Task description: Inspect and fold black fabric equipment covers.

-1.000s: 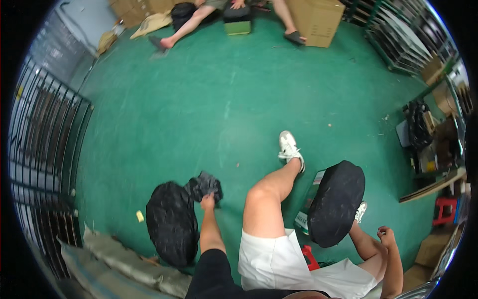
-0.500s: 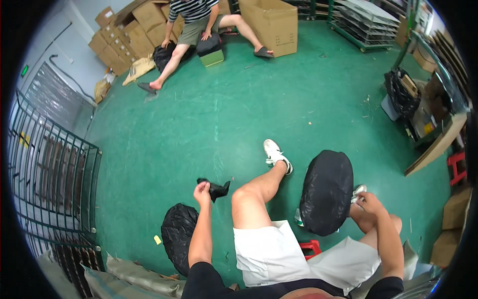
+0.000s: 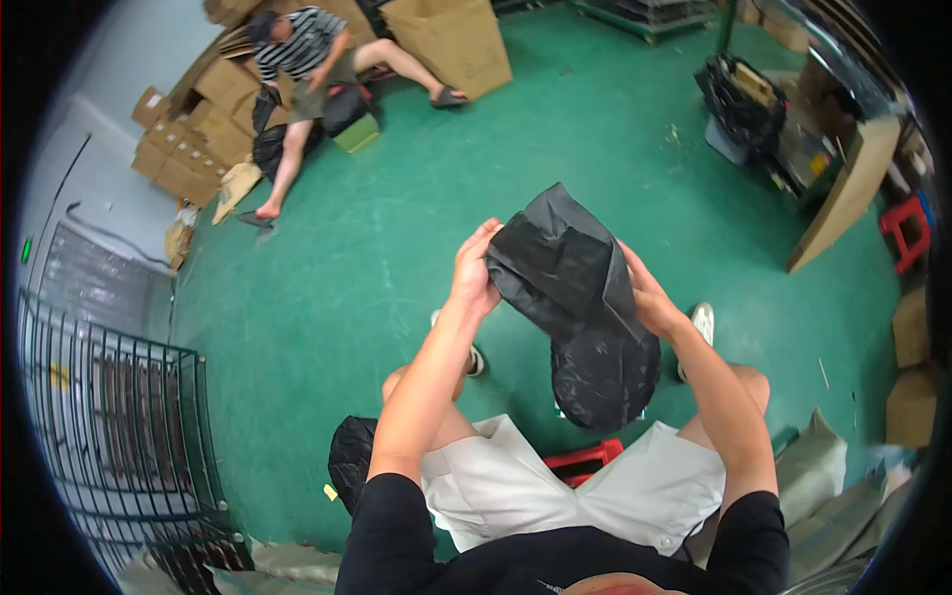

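A thin black bag [image 3: 560, 253], creased and spread wide, hangs between my two hands in front of my knees. My left hand [image 3: 479, 268] is closed on its left edge. Along its right edge, my right hand [image 3: 647, 297] grips it, with the fingers partly behind the material. Just below, a rounded bundle in wrinkled black wrapping [image 3: 607, 382] stands between my legs, and the bag overlaps its far end. What the bundle rests on is mostly hidden.
Another black-wrapped bundle [image 3: 352, 456] lies on the floor by my left elbow. A red stool [image 3: 585, 461] shows between my thighs. At the far left a seated person [image 3: 307, 59] works beside stacked cartons [image 3: 203, 129]. A green metal rack [image 3: 119, 426] stands at left.
My left hand has brought the crumpled black bag from the left to the middle, where it is now spread open. My right hand has come in to hold it. The view has turned.
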Tool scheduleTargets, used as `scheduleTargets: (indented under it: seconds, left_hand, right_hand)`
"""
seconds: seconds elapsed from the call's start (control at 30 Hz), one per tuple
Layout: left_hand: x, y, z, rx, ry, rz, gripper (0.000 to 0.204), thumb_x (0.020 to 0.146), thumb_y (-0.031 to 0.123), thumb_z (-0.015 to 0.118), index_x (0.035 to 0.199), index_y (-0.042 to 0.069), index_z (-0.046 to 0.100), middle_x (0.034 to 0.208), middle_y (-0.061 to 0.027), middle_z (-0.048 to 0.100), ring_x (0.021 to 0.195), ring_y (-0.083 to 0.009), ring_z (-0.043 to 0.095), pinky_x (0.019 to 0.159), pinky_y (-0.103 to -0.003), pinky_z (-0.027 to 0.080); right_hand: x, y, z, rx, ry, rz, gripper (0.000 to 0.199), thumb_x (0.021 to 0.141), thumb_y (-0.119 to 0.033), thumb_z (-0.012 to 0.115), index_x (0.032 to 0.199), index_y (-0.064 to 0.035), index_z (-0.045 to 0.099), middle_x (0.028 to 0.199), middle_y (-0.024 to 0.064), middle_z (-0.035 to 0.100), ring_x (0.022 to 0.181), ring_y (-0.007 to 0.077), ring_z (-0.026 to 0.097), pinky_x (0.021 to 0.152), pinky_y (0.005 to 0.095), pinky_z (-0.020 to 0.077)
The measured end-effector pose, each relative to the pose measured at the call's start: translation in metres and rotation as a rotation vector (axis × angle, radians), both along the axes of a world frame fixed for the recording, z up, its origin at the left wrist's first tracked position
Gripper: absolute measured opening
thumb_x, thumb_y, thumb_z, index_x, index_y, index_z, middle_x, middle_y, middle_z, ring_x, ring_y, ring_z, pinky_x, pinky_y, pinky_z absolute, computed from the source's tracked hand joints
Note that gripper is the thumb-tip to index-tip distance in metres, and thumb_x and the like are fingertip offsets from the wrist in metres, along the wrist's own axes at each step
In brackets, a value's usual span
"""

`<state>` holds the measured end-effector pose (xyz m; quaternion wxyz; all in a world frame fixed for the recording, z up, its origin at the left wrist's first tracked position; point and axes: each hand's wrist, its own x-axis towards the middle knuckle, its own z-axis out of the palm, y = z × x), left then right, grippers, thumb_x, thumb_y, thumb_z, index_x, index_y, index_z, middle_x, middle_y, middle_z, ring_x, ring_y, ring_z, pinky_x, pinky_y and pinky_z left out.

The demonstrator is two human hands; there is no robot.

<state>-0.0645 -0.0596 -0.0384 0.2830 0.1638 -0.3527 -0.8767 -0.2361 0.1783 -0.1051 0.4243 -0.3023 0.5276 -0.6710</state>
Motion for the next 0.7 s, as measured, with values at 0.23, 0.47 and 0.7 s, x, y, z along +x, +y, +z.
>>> scheduleTargets:
  seconds: [0.23, 0.47, 0.7]
  left_hand:
    - [-0.052, 0.050, -0.080, 0.277, -0.326, -0.278, 0.034, 0.101, 0.027, 0.046, 0.124, 0.002, 0.051, 0.117, -0.0122, 0.062, 0.105, -0.0233, 0.062, 0.094, -0.039, 0.050]
    - [-0.075, 0.089, -0.058, -0.546, -0.530, 0.008, 0.089, 0.086, 0.049, 0.069, 0.146, 0.001, 0.023, 0.147, -0.0228, 0.029, 0.136, -0.0309, 0.033, 0.110, -0.039, 0.032]
    - [-0.073, 0.103, -0.073, -0.590, -0.388, -0.230, 0.062, 0.087, 0.028, 0.072, 0.133, -0.005, 0.047, 0.121, -0.0129, 0.062, 0.111, -0.0214, 0.059, 0.096, -0.034, 0.046]
  right_hand:
    - [-0.008, -0.003, -0.039, 0.186, -0.623, -0.146, 0.044, 0.094, -0.012, 0.056, 0.136, -0.0060, 0.046, 0.120, 0.0087, 0.062, 0.105, 0.0202, 0.063, 0.090, 0.0377, 0.0531]
    - [-0.024, -0.012, -0.017, 0.230, -0.554, -0.510, 0.031, 0.094, -0.013, 0.056, 0.121, 0.0013, 0.056, 0.107, 0.0111, 0.066, 0.088, 0.0215, 0.067, 0.080, 0.0376, 0.0555]
    - [-0.016, -0.013, -0.010, 0.239, -0.467, -0.301, 0.021, 0.096, -0.022, 0.059, 0.107, -0.0043, 0.056, 0.082, 0.0070, 0.065, 0.067, 0.0172, 0.063, 0.057, 0.0317, 0.0499]
